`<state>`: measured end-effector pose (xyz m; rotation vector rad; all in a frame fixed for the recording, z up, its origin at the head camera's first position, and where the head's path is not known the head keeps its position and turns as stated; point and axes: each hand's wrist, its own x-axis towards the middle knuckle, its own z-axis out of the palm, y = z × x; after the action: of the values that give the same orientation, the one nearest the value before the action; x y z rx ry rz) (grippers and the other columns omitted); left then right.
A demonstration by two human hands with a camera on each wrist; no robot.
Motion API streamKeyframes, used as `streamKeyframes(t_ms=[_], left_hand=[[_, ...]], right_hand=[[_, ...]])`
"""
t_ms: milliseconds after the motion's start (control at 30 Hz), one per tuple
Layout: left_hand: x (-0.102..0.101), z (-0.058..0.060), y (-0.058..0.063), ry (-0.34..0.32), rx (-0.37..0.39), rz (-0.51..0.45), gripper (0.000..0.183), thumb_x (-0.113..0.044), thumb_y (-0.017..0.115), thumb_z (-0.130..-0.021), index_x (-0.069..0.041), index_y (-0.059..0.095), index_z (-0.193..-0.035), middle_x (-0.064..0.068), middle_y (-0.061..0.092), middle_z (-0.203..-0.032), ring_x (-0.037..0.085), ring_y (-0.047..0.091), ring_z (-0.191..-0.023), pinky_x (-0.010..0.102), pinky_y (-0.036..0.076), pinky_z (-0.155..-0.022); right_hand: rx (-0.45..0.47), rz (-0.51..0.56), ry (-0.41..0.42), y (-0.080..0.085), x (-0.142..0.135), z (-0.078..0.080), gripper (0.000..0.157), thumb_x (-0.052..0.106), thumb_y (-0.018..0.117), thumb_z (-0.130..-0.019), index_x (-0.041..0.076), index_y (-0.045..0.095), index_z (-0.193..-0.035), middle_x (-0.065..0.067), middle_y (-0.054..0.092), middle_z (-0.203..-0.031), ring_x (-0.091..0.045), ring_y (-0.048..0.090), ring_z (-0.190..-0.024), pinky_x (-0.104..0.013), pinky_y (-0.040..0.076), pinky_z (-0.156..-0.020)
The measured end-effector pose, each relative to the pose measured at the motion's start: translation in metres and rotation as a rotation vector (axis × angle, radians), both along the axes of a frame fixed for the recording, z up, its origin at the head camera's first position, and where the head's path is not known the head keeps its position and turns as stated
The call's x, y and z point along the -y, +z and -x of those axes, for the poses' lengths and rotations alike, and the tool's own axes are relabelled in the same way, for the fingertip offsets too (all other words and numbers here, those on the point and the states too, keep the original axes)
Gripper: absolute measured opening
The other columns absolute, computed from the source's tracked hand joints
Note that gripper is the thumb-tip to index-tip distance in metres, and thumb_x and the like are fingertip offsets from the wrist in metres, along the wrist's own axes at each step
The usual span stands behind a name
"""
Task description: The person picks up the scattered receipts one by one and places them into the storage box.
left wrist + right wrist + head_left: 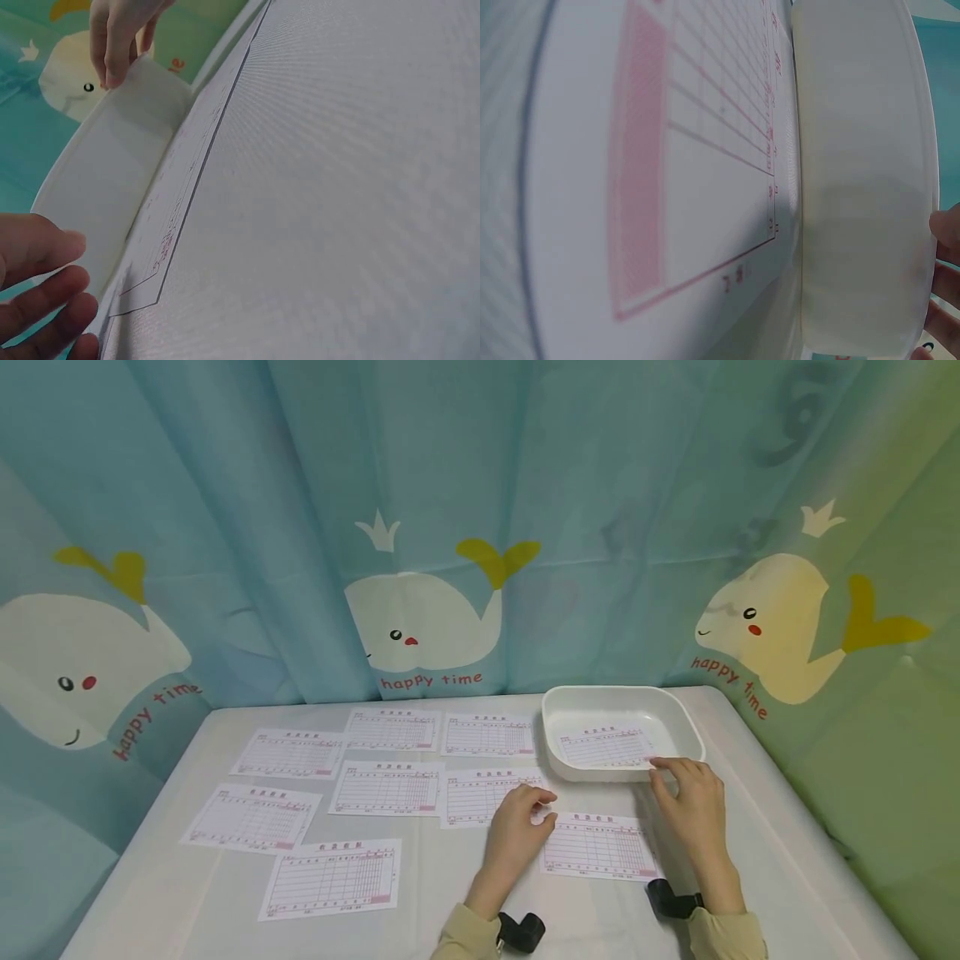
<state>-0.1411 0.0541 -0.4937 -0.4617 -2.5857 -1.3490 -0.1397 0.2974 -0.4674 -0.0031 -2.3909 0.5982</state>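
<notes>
My right hand (pixel 692 802) is at the near right rim of a white plastic tray (pixel 551 747). Its thumb is at the edge and its fingers reach over to the inner side, gripping the rim. Inside the tray lies a printed slip (pixel 606 747), its right end close to those fingertips. My left hand (pixel 517 827) hovers in front of the tray, thumb and fingers loosely bent and apart, holding nothing. It partly covers one slip (pixel 472 793) on the table. Between the hands, another slip (pixel 596 847) with a red-lined grid lies flat in front of the tray.
Several more printed slips lie spread across the left of the white-covered table (pixel 210 902), including a slip (pixel 330 881) near the front. A blue curtain (pixel 600 527) with whale prints hangs behind. Black wrist mounts (pixel 522 932) sit on both forearms.
</notes>
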Motion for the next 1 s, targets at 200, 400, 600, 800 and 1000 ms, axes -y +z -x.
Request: streamKeyframes(t_ms=[200,400,600,800,1000], left_hand=[[-0.0015,0.0001,0.0002,0.013,0.012,0.070,0.022,-0.011,0.076,-0.076,-0.015,0.072,-0.098,-0.002,0.063,-0.086,0.010,0.054,-0.081,0.019,0.045,-0.070],[-0.0014,-0.0007,0.0004,-0.006,-0.007,0.141,0.028,-0.011,0.077,-0.074,-0.014,0.072,-0.101,-0.003,0.066,-0.089,0.011,0.055,-0.084,0.023,0.047,-0.075],[-0.0015,-0.0001,-0.0010,-0.029,-0.058,0.217,0.032,-0.011,0.079,-0.072,-0.015,0.071,-0.103,-0.003,0.065,-0.092,0.014,0.055,-0.087,0.025,0.046,-0.077],[-0.0027,-0.0003,-0.0005,-0.044,-0.052,0.241,0.032,-0.011,0.078,-0.073,-0.016,0.070,-0.104,-0.003,0.061,-0.091,0.014,0.052,-0.087,0.024,0.043,-0.075],[-0.0029,-0.0007,-0.0002,-0.064,-0.035,0.251,0.032,-0.009,0.076,-0.076,-0.016,0.069,-0.106,-0.003,0.058,-0.089,0.012,0.047,-0.086,0.024,0.039,-0.074]], right_hand=[[-0.018,0.000,0.014,-0.0014,-0.0008,0.0011,0.015,0.003,0.069,-0.080,-0.002,0.070,-0.094,-0.023,0.069,-0.095,-0.040,0.055,-0.096,-0.057,0.036,-0.084],[-0.030,0.000,0.016,-0.0026,-0.0014,0.0019,0.015,0.003,0.070,-0.079,-0.001,0.070,-0.094,-0.023,0.070,-0.094,-0.039,0.055,-0.096,-0.057,0.036,-0.085],[-0.024,0.002,0.015,-0.0021,-0.0011,0.0014,0.015,0.002,0.069,-0.080,-0.001,0.070,-0.094,-0.023,0.070,-0.095,-0.040,0.055,-0.096,-0.057,0.036,-0.085],[-0.019,0.000,0.015,-0.0027,-0.0015,0.0012,0.015,0.003,0.069,-0.080,-0.001,0.070,-0.095,-0.023,0.069,-0.095,-0.039,0.055,-0.096,-0.057,0.036,-0.085],[-0.009,-0.002,0.013,-0.0018,-0.0015,0.0008,0.015,0.003,0.069,-0.080,-0.001,0.070,-0.095,-0.023,0.069,-0.096,-0.040,0.055,-0.096,-0.057,0.036,-0.086]])
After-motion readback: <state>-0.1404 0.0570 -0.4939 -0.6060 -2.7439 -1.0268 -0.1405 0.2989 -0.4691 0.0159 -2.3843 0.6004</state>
